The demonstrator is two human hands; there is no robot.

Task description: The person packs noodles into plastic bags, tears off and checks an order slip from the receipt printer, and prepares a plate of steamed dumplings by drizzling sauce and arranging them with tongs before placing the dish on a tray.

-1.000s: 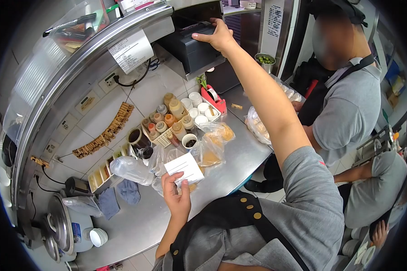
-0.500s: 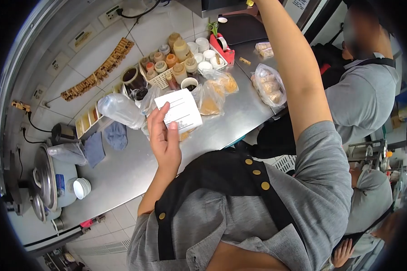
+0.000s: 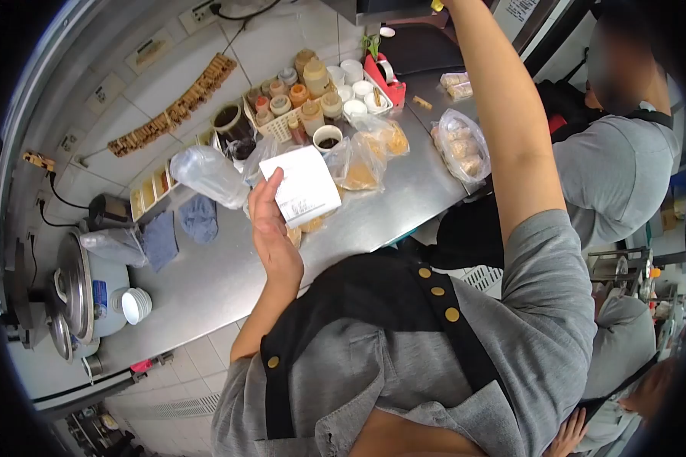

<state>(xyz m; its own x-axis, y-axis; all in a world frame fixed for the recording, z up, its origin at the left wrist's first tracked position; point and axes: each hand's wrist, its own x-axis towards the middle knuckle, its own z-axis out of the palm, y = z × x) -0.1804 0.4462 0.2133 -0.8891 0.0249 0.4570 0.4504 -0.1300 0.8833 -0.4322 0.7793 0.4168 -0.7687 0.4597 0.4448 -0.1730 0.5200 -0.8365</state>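
White paper slip (image 3: 306, 185) already in hand, not set down: the left hand (image 3: 273, 232) has its fingers closed on one edge, nearer the body than the bottle basket (image 3: 282, 131). The right hand is out of frame; its fingers' state cannot be told.

White tiles cover the wall (image 3: 299, 34), which carries a row of outlet plates (image 3: 149, 52). Along it runs a stainless-steel counter (image 3: 198, 286), its brushed top catching a soft glare. Below lies a pale tiled floor (image 3: 190, 373) with slotted drain grates (image 3: 482, 279); metal shelving (image 3: 621, 252) stands at far right.
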